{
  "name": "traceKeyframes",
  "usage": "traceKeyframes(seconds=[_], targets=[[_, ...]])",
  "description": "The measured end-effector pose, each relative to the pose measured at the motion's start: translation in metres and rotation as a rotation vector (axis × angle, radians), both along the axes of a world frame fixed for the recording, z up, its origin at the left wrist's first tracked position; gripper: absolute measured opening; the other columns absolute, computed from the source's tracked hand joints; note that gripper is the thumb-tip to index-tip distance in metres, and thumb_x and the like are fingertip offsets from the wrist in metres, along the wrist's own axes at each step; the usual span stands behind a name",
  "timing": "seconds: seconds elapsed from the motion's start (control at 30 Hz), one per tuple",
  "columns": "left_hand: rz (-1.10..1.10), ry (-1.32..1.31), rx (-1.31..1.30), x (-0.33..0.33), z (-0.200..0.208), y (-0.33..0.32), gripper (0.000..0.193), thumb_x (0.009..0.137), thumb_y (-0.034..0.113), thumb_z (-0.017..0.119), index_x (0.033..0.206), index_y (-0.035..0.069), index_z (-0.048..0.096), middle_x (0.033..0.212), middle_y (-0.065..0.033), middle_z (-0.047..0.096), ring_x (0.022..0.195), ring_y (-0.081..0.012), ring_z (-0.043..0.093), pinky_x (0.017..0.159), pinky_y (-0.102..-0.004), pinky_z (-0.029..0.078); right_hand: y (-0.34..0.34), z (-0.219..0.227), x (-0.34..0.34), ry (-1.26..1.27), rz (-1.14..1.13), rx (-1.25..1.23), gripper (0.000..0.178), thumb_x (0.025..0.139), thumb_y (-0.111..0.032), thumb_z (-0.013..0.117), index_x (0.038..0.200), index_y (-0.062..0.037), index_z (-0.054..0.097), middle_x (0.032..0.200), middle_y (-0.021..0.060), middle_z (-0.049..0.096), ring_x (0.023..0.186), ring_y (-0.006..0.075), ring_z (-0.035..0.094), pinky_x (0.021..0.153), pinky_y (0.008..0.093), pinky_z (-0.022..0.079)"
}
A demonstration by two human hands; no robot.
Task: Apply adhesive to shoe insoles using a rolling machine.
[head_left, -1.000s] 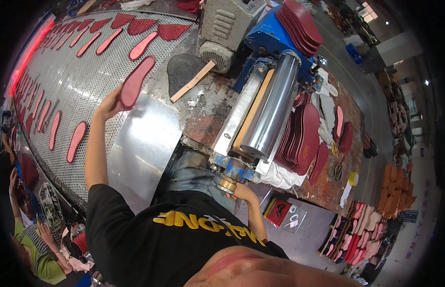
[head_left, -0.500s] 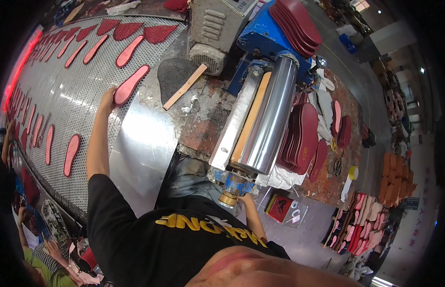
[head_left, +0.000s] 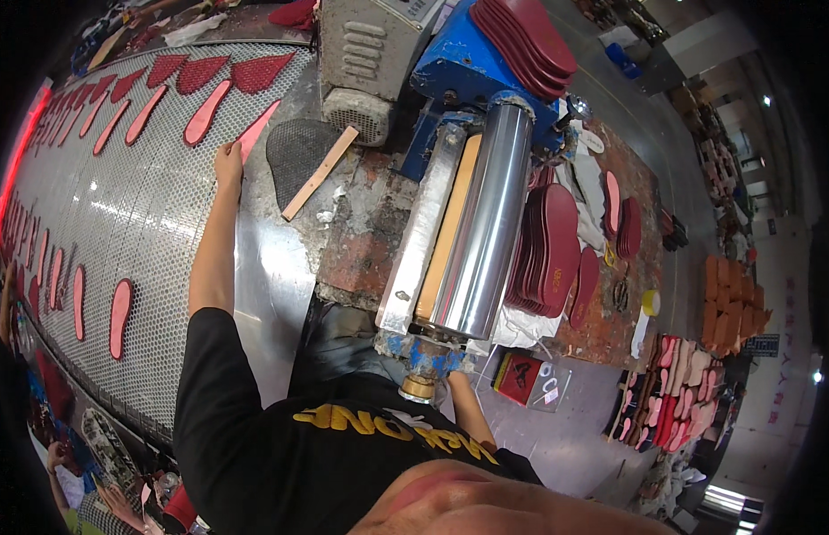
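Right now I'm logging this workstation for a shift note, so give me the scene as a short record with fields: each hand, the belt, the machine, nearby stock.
left hand: left hand rests on a pink insole at the edge of the mesh conveyor belt
right hand: right hand is low by the near end of the roller machine; grip hidden
belt load: rows of pink and red insoles lie flat
bench: wooden stick beside a dark mesh piece
stock: stack of dark red insoles right of the rollers

Single head-worn fisheye view, looking steeply down from above the person's shoulders; perforated metal conveyor belt (head_left: pixel 138 223) left, steel roller machine (head_left: pixel 477 223) centre, close range; rim bends.
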State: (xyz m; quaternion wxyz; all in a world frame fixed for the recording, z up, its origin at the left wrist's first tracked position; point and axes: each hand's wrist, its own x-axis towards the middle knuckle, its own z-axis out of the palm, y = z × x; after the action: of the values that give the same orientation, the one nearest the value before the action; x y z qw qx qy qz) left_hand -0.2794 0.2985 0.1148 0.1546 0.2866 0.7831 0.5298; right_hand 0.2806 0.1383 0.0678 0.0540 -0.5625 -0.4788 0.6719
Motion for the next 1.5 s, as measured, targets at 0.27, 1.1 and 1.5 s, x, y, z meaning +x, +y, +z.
traceKeyframes(seconds=[0.27, 1.1, 1.5], targets=[[-0.066, 0.047, -0.03, -0.003, 0.007, -0.025, 0.05, 0.087, 0.033, 0.06, 0.124, 0.0, 0.057, 0.11, -0.0169, 0.066, 0.1, -0.0261, 0.063, 0.089, -0.0329, 0.047, -0.158, 0.059, 0.101, -0.087, 0.113, -0.004, 0.025, 0.085, -0.023, 0.054, 0.072, -0.0021, 0.061, 0.058, 0.0073, 0.062, 0.043, 0.0117, 0.052, 0.042, 0.0275, 0.039], [-0.03, 0.704, 0.01, 0.049, 0.051, -0.046, 0.029, 0.091, 0.021, 0.054, 0.1, -0.004, 0.065, 0.096, -0.0215, 0.065, 0.09, -0.0372, 0.06, 0.082, -0.0446, 0.045, 0.021, 0.266, 0.104, -0.738, -0.591, 1.251, 0.059, 0.077, -0.028, 0.072, 0.124, 0.0019, 0.051, 0.111, 0.0183, 0.057, 0.102, 0.0329, 0.056, 0.087, 0.0414, 0.045], [-0.346, 0.216, 0.244, 0.157, 0.094, -0.122, 0.012, 0.093, 0.011, 0.058, 0.095, -0.001, 0.06, 0.083, -0.0054, 0.06, 0.071, -0.0126, 0.056, 0.064, -0.0261, 0.046, 0.032, 0.252, 0.122, -0.138, -0.859, 1.467, 0.051, 0.078, -0.009, 0.069, 0.124, 0.0, 0.051, 0.098, 0.012, 0.06, 0.084, 0.023, 0.061, 0.076, 0.0327, 0.051]])
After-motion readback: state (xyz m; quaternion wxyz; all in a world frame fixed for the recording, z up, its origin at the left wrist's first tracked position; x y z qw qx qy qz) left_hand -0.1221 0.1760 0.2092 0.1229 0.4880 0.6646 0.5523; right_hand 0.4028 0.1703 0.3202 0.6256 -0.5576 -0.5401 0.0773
